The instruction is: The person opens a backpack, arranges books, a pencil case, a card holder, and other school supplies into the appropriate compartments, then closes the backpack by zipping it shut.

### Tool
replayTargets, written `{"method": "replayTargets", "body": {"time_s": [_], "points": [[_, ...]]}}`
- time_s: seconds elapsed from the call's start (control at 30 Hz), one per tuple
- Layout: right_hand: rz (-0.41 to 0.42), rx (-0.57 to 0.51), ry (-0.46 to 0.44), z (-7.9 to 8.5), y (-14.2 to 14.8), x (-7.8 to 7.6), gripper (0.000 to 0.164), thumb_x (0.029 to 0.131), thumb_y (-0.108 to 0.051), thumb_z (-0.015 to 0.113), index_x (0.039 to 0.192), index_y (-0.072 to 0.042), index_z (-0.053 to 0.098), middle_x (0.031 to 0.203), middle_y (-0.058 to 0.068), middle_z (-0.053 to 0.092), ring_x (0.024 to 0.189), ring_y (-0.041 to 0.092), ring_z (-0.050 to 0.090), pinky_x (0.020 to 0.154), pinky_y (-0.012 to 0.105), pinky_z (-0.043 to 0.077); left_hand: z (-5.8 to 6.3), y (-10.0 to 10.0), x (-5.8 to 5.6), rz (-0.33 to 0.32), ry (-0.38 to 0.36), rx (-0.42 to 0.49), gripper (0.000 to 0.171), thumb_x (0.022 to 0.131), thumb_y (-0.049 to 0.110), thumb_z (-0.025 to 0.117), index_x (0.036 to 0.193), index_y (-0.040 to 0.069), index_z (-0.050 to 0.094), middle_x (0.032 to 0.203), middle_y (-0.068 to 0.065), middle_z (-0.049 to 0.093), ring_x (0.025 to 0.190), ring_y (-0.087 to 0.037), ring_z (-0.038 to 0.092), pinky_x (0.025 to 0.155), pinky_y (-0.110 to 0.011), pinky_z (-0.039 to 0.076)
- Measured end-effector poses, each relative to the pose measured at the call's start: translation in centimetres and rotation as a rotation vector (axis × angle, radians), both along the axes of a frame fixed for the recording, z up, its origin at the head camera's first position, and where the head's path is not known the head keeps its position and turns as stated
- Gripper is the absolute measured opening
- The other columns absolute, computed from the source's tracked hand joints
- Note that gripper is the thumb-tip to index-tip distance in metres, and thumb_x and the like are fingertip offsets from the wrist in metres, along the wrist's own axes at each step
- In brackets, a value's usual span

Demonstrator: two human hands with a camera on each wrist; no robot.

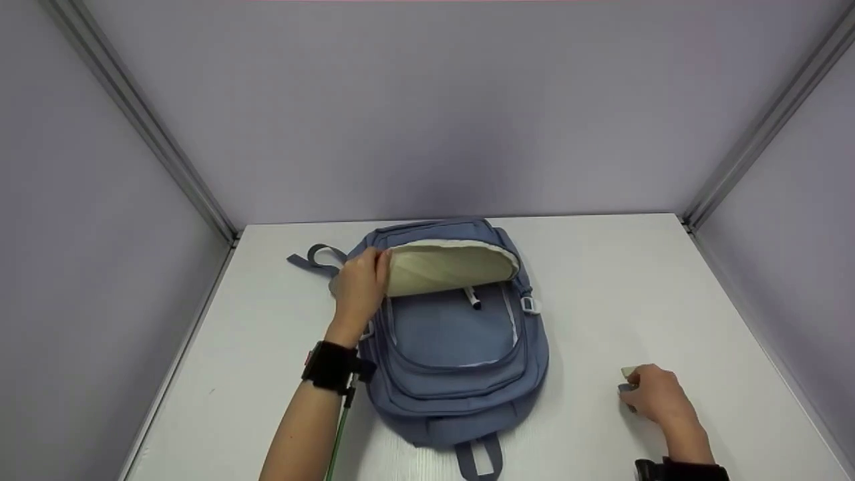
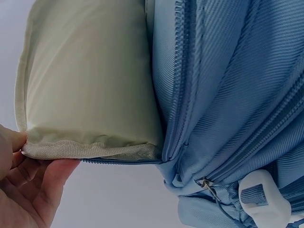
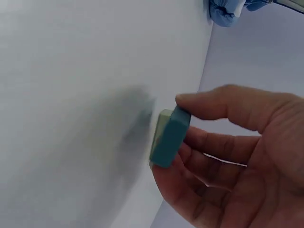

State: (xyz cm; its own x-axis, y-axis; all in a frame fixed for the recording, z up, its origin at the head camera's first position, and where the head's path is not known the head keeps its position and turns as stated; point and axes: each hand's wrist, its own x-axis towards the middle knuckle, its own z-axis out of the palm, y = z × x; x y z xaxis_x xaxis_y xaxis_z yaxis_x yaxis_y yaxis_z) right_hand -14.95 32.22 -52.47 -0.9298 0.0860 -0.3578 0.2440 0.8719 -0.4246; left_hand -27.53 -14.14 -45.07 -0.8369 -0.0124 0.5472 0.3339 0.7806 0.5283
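A blue backpack (image 1: 461,391) lies on the white table with its front pocket unzipped. My left hand (image 1: 361,284) pinches the edge of the pocket flap (image 1: 449,266) and holds it folded up, its cream lining showing. In the left wrist view, thumb and fingers grip the flap's bound corner. A white marker with a black end (image 1: 473,298) sticks out from under the flap. Right of the backpack, my right hand (image 1: 658,394) holds a small teal and pale green eraser (image 3: 170,137) between thumb and fingertips, close over the table.
White table (image 1: 267,374) surrounds the backpack. Grey panels stand at the back (image 1: 454,113) and on both sides. One strap (image 1: 314,259) trails off the backpack's upper left; another strap (image 1: 479,457) reaches toward the front. A white buckle (image 1: 530,305) sits on its right side.
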Motion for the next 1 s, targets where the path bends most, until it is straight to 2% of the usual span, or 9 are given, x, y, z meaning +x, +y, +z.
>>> {"method": "replayTargets", "body": {"time_s": [0.1,0.2,0.4,0.53,0.63,0.7,0.8,1.0], "points": [[0.049,-0.038,0.014,0.7,-1.1,-0.3,0.036,0.081,-0.004,0.074,0.108,0.016,0.061,0.091,0.017,0.066,0.082,0.027,0.064,0.067,0.041,0.052,0.0,-0.1,0.0,0.010,-0.006,0.001,0.029,0.101,0.023,0.057,0.087,0.000,0.068,0.071,-0.009,0.066,0.057,-0.023,0.060,0.052,-0.041,0.048],[0.106,-0.071,0.091,1.6,-2.9,-0.8,0.033,0.081,-0.003,0.075,0.110,0.010,0.064,0.093,0.012,0.066,0.083,0.025,0.064,0.067,0.040,0.052,0.1,-0.2,-0.1,0.031,-0.003,-0.004,0.027,0.100,0.022,0.058,0.086,0.001,0.068,0.070,-0.009,0.066,0.057,-0.025,0.061,0.052,-0.044,0.048],[0.274,-0.119,0.422,3.2,-8.3,-2.5,0.030,0.077,0.004,0.077,0.105,-0.003,0.069,0.096,0.006,0.068,0.089,0.026,0.065,0.073,0.044,0.051,0.3,-0.3,-0.1,0.032,-0.004,0.014,0.027,0.100,0.021,0.059,0.087,0.001,0.068,0.072,-0.010,0.066,0.060,-0.027,0.062,0.055,-0.045,0.049],[0.450,-0.149,0.616,4.1,-12.1,-3.5,0.034,0.071,0.006,0.081,0.100,-0.010,0.071,0.097,0.001,0.067,0.092,0.022,0.063,0.077,0.042,0.051,0.2,-0.2,-0.1,0.035,-0.017,0.012,0.027,0.100,0.022,0.058,0.087,0.001,0.068,0.071,-0.009,0.066,0.059,-0.026,0.062,0.054,-0.044,0.049],[0.588,-0.170,0.714,4.7,-14.6,-4.3,0.035,0.070,0.004,0.083,0.098,-0.012,0.070,0.098,0.000,0.067,0.092,0.019,0.062,0.077,0.039,0.051,0.2,-0.2,0.0,0.038,-0.020,0.003,0.028,0.100,0.023,0.058,0.086,0.002,0.068,0.070,-0.009,0.066,0.058,-0.026,0.061,0.053,-0.044,0.049],[0.658,-0.185,0.741,5.0,-16.0,-4.9,0.033,0.071,0.004,0.083,0.099,-0.012,0.070,0.098,-0.001,0.067,0.091,0.017,0.062,0.076,0.037,0.051,0.3,-0.1,0.0,0.041,-0.016,-0.003,0.028,0.100,0.023,0.059,0.086,0.002,0.068,0.070,-0.009,0.066,0.058,-0.027,0.062,0.053,-0.045,0.049],[0.737,-0.208,0.732,5.1,-17.6,-5.9,0.031,0.074,0.004,0.080,0.100,-0.010,0.070,0.097,-0.001,0.067,0.084,0.015,0.062,0.072,0.034,0.051,0.3,0.0,0.0,0.030,-0.002,0.009,0.027,0.100,0.023,0.059,0.085,0.001,0.068,0.070,-0.010,0.066,0.058,-0.027,0.062,0.053,-0.045,0.049],[0.806,-0.218,0.686,4.0,-19.5,-7.5,0.030,0.080,0.007,0.073,0.105,-0.009,0.071,0.104,0.003,0.067,0.095,0.019,0.065,0.080,0.036,0.052,0.3,0.0,0.0,0.001,-0.004,0.026,0.028,0.101,0.021,0.058,0.086,0.000,0.068,0.070,-0.009,0.065,0.056,-0.023,0.060,0.053,-0.041,0.049]]}}
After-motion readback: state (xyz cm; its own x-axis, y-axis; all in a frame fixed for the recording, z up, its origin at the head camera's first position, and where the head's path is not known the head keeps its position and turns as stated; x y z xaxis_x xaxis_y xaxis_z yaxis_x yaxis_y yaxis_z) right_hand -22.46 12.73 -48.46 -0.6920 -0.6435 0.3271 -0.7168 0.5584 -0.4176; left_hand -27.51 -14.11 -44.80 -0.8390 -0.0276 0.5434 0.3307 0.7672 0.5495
